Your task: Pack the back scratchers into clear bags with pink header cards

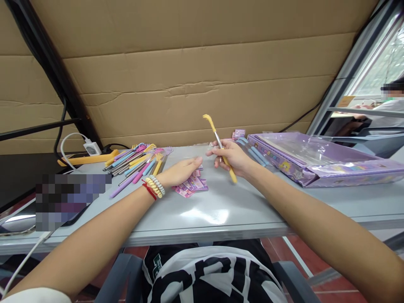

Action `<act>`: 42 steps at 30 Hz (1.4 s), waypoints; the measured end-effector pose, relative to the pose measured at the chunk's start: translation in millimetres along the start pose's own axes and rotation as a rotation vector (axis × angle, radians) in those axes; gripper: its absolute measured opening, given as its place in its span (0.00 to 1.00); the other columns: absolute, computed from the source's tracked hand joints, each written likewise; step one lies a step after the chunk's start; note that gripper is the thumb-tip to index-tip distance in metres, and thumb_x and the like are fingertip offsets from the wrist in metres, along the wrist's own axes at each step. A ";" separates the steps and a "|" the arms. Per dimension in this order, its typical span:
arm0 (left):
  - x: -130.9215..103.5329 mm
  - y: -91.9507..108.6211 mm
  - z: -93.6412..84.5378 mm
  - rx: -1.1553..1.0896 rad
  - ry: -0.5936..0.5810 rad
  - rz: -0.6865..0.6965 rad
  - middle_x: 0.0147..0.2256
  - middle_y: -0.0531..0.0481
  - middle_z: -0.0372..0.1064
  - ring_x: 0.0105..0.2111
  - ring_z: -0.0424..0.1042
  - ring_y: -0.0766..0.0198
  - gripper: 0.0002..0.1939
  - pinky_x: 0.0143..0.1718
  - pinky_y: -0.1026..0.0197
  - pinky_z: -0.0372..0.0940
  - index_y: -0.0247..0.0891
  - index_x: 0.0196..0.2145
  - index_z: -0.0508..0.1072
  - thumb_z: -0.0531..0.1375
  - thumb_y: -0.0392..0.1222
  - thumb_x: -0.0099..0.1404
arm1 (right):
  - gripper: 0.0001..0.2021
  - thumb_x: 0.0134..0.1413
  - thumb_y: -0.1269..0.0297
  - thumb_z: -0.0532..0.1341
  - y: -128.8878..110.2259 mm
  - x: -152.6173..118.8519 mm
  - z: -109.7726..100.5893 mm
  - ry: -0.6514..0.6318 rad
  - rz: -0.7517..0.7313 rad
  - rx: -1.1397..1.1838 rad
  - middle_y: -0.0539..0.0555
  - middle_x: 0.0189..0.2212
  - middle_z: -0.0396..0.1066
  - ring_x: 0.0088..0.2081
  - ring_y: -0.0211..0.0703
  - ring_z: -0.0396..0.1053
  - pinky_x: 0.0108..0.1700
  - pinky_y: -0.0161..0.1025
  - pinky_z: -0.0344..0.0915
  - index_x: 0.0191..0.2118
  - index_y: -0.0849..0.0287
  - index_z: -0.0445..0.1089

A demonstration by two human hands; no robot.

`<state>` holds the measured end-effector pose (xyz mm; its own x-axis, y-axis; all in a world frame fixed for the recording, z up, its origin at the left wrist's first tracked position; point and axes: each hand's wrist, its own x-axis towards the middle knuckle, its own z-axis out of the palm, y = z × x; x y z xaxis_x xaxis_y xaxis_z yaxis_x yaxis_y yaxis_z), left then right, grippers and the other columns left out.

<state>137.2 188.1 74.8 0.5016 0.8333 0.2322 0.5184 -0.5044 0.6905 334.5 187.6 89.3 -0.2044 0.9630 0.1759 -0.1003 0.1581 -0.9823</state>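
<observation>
My right hand (235, 158) is closed around a small back scratcher with a yellow handle, a silver shaft and a bent yellow claw (208, 120). It holds the tool tilted above the table, claw end up. My left hand (183, 170) lies stretched out over a loose spread of small pink and purple printed cards (194, 184), partly hiding them; nothing shows in its fingers. Left of that hand is a pile of similar back scratchers (139, 162) in purple, blue, pink and yellow. Several blue handles (257, 153) lie beyond my right hand.
A purple printed box (303, 168) with a clear plastic window takes up the right side of the grey table (252, 214). On the left are a phone-like device (74, 221), a white charger (91, 147) with cables, and a yellow tool (91, 160). Cardboard (205, 63) walls the back.
</observation>
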 end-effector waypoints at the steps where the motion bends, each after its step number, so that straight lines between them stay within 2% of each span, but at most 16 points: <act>1: 1.8 -1.1 2.2 -0.081 0.035 0.000 0.44 0.42 0.74 0.39 0.72 0.58 0.28 0.40 0.58 0.64 0.38 0.47 0.73 0.47 0.61 0.66 | 0.17 0.42 0.69 0.64 1.4 -0.8 -0.2 -0.063 0.034 -0.020 0.51 0.28 0.74 0.15 0.35 0.66 0.08 0.28 0.45 0.37 0.57 0.56; 3: 5.6 -3.7 2.3 -0.274 0.144 -0.036 0.49 0.42 0.71 0.43 0.71 0.57 0.26 0.41 0.57 0.65 0.41 0.52 0.70 0.51 0.59 0.64 | 0.17 0.42 0.66 0.65 4.0 -2.5 -0.8 -0.186 0.078 -0.090 0.51 0.26 0.74 0.14 0.34 0.65 0.09 0.28 0.43 0.36 0.57 0.57; 6: 9.4 -6.0 -4.6 -0.545 0.272 -0.089 0.42 0.44 0.73 0.39 0.72 0.59 0.20 0.36 0.59 0.67 0.39 0.46 0.73 0.58 0.53 0.60 | 0.14 0.46 0.61 0.64 5.1 -5.3 -2.0 -0.304 0.075 -0.278 0.50 0.26 0.73 0.13 0.30 0.61 0.12 0.29 0.43 0.35 0.58 0.59; 9: 10.0 -6.2 -13.4 -0.717 0.342 -0.113 0.32 0.46 0.73 0.29 0.71 0.65 0.12 0.29 0.63 0.66 0.33 0.34 0.75 0.62 0.44 0.56 | 0.13 0.52 0.54 0.60 2.3 -7.4 -5.0 -0.320 -0.013 -0.598 0.50 0.25 0.71 0.16 0.29 0.57 0.18 0.31 0.49 0.32 0.59 0.62; 11: 9.9 -6.4 -18.6 -0.780 0.403 -0.143 0.27 0.49 0.72 0.24 0.68 0.68 0.07 0.25 0.65 0.66 0.32 0.30 0.74 0.62 0.40 0.57 | 0.17 0.55 0.51 0.56 -0.2 -7.7 -9.1 -0.312 -0.096 -0.810 0.49 0.21 0.67 0.19 0.30 0.56 0.23 0.32 0.51 0.27 0.60 0.62; 13: 10.0 -6.8 -23.3 -0.821 0.472 -0.169 0.23 0.51 0.70 0.22 0.68 0.70 0.05 0.24 0.66 0.67 0.32 0.28 0.71 0.60 0.38 0.58 | 0.20 0.57 0.49 0.52 -1.8 -7.2 -14.2 -0.315 -0.131 -0.935 0.48 0.20 0.63 0.21 0.32 0.55 0.25 0.33 0.51 0.24 0.59 0.61; 16: 10.1 -7.0 -28.5 -0.878 0.530 -0.202 0.24 0.50 0.71 0.22 0.71 0.68 0.04 0.24 0.65 0.70 0.33 0.29 0.68 0.58 0.37 0.61 | 0.20 0.57 0.48 0.51 -2.1 -5.5 -21.3 -0.321 -0.165 -1.068 0.47 0.19 0.60 0.22 0.33 0.54 0.26 0.34 0.48 0.24 0.59 0.62; 19: 9.4 -5.8 -30.7 -0.931 0.497 -0.220 0.26 0.47 0.74 0.24 0.74 0.64 0.04 0.24 0.61 0.72 0.36 0.33 0.65 0.55 0.39 0.64 | 0.19 0.56 0.48 0.52 -1.9 -4.6 -25.1 -0.302 -0.233 -1.181 0.47 0.19 0.58 0.22 0.34 0.52 0.26 0.34 0.46 0.26 0.59 0.65; 22: 8.0 -4.0 -30.6 -0.959 0.461 -0.217 0.26 0.48 0.74 0.24 0.75 0.62 0.04 0.25 0.57 0.73 0.37 0.33 0.63 0.53 0.39 0.65 | 0.19 0.56 0.49 0.52 -3.2 -4.7 -26.6 -0.249 -0.249 -1.189 0.47 0.20 0.59 0.23 0.34 0.52 0.27 0.35 0.46 0.27 0.59 0.65; 25: 6.6 -2.8 -29.9 -0.952 0.435 -0.177 0.26 0.49 0.73 0.26 0.76 0.62 0.03 0.28 0.57 0.74 0.36 0.32 0.63 0.57 0.35 0.62 | 0.19 0.56 0.50 0.52 -5.4 -4.5 -28.4 -0.202 -0.261 -1.188 0.47 0.19 0.57 0.23 0.35 0.52 0.27 0.35 0.46 0.24 0.59 0.62; 28: 5.8 -2.5 -28.8 -0.947 0.423 -0.147 0.28 0.49 0.74 0.28 0.76 0.63 0.08 0.31 0.59 0.74 0.35 0.34 0.63 0.60 0.31 0.58 | 0.19 0.56 0.50 0.51 -6.0 -3.4 -30.9 -0.168 -0.266 -1.180 0.46 0.19 0.54 0.23 0.34 0.51 0.27 0.35 0.47 0.22 0.58 0.57; 31: 5.3 -2.3 -25.4 -0.958 0.412 -0.143 0.30 0.49 0.74 0.30 0.76 0.64 0.11 0.35 0.58 0.73 0.35 0.38 0.64 0.62 0.31 0.58 | 0.19 0.57 0.50 0.51 -3.7 -2.3 -31.2 -0.165 -0.259 -1.163 0.46 0.19 0.53 0.23 0.34 0.51 0.27 0.35 0.47 0.22 0.58 0.57; 37: 1.7 -0.6 -10.9 -0.984 0.221 -0.134 0.39 0.43 0.75 0.36 0.77 0.61 0.09 0.40 0.57 0.72 0.33 0.38 0.69 0.63 0.36 0.59 | 0.20 0.58 0.50 0.49 4.0 -3.4 -17.6 -0.180 -0.285 -1.174 0.47 0.19 0.58 0.23 0.35 0.53 0.27 0.35 0.46 0.22 0.58 0.58; 40: 0.0 1.3 -3.3 -1.005 0.171 -0.149 0.38 0.44 0.74 0.37 0.77 0.60 0.09 0.40 0.56 0.72 0.33 0.37 0.71 0.64 0.36 0.59 | 0.20 0.60 0.51 0.48 6.3 -6.2 -5.9 -0.158 -0.295 -1.192 0.47 0.18 0.57 0.22 0.35 0.52 0.27 0.36 0.46 0.21 0.58 0.56; 42: -0.1 2.4 0.1 -1.019 0.141 -0.145 0.37 0.45 0.75 0.37 0.77 0.59 0.07 0.41 0.55 0.72 0.32 0.36 0.71 0.64 0.35 0.59 | 0.19 0.59 0.52 0.49 7.8 -8.1 1.7 -0.137 -0.297 -1.184 0.48 0.18 0.58 0.23 0.36 0.54 0.27 0.36 0.47 0.23 0.58 0.60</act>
<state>138.4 186.9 76.3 0.3616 0.9227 0.1336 -0.2974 -0.0217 0.9545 333.8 180.7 80.3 -0.4323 0.8362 0.3374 0.7711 0.5368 -0.3425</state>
